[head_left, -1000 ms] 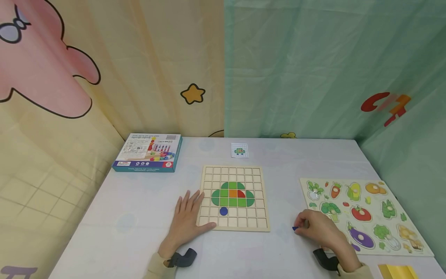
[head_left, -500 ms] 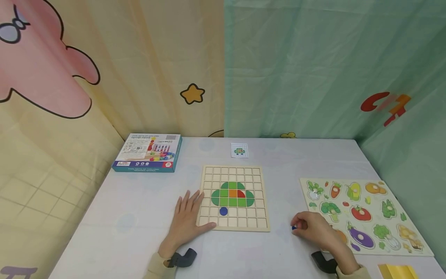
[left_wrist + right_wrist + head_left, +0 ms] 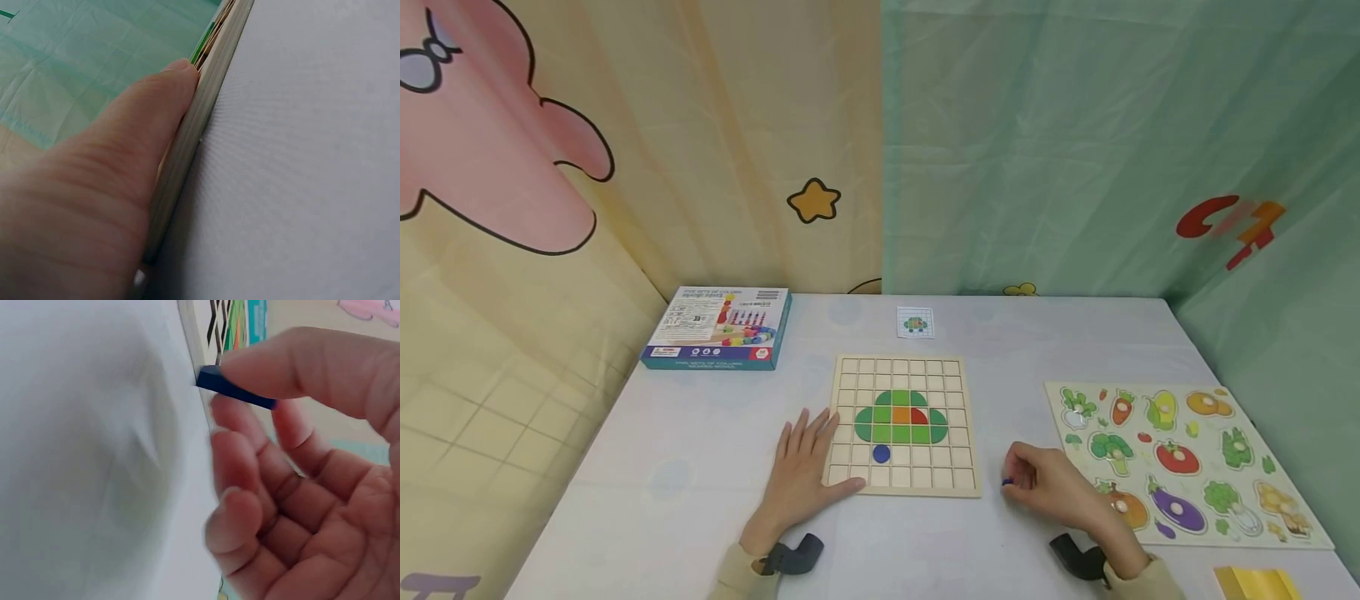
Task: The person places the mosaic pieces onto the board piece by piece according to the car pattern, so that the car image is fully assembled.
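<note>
A wooden grid board lies flat on the table, with green, orange and red tiles set in its middle cells. One blue round piece occupies a cell below the green ones. My left hand rests at the board's left edge with fingers spread; its thumb lies over the near left corner, as the left wrist view also shows. To the right of the board, my right hand pinches a small flat blue piece between thumb and fingers, above the table. Its full outline is partly hidden by the thumb.
Behind the board lies a small pattern card. A toy box sits at the back left. A vegetable puzzle board lies at the right, partly beneath my right forearm. A yellow object shows at the bottom right edge.
My right hand has moved left toward the grid board, carrying the blue piece away from the vegetable puzzle. The left hand and the board have stayed where they were.
</note>
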`<state>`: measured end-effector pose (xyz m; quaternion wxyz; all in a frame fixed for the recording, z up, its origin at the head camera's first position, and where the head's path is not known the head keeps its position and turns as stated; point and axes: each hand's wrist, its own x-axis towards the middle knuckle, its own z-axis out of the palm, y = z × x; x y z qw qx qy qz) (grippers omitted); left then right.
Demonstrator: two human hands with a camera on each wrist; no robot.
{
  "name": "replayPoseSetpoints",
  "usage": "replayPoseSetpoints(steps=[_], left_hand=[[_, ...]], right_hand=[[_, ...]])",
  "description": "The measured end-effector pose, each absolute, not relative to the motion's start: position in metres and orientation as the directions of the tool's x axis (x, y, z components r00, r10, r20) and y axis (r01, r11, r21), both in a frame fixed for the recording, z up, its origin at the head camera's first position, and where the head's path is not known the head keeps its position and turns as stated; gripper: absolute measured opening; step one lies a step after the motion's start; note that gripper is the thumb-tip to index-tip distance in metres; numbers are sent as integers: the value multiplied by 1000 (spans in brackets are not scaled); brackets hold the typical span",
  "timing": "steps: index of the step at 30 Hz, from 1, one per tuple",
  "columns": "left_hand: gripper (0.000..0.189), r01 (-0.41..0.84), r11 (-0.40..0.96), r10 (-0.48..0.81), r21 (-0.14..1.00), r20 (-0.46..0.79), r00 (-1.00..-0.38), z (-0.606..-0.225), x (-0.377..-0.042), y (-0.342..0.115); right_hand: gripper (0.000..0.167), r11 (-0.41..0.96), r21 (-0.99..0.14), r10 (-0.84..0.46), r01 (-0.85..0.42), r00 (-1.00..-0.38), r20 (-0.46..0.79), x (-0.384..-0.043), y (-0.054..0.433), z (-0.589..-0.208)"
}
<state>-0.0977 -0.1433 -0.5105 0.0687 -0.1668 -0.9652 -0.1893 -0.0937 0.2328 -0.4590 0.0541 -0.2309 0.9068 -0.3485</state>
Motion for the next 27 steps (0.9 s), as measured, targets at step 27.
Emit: replayPoseSetpoints(steps=[27], left_hand=[[102,353,874,302,335,197,-933,-510,-98,-143]], right_hand=[[14,636,-674,-368,-376,-915,164,-123,139,-464]])
